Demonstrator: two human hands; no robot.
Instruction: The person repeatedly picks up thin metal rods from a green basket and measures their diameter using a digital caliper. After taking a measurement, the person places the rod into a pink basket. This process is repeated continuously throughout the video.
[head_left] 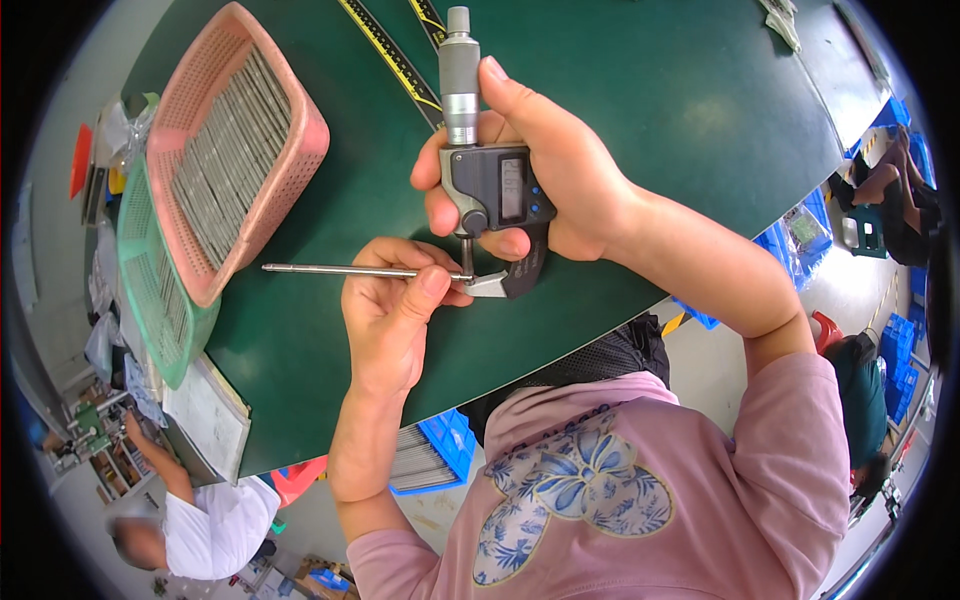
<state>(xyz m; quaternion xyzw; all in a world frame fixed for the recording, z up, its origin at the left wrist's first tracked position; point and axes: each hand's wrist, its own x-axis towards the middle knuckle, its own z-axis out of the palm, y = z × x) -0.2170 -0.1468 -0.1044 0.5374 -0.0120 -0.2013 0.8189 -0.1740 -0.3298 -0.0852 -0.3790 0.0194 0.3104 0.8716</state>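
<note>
My right hand [560,165] is wrapped round a digital micrometer [462,120] with a grey thimble, a dark frame and a small display. In my left hand [392,310] a thin metal rod [335,269] is pinched between thumb and fingers, pointing out to the left. The rod's right end lies at the micrometer's measuring gap, by the spindle. Whether both measuring faces touch it, I cannot tell. Both hands are held above the green table [640,110].
A pink basket [312,140] full of metal rods stands at the left, overlapping a green basket [150,300] with more rods. Black-and-yellow rulers [385,50] lie at the back. A blue crate [450,440] of rods is below the table edge. Other people [215,525] are nearby.
</note>
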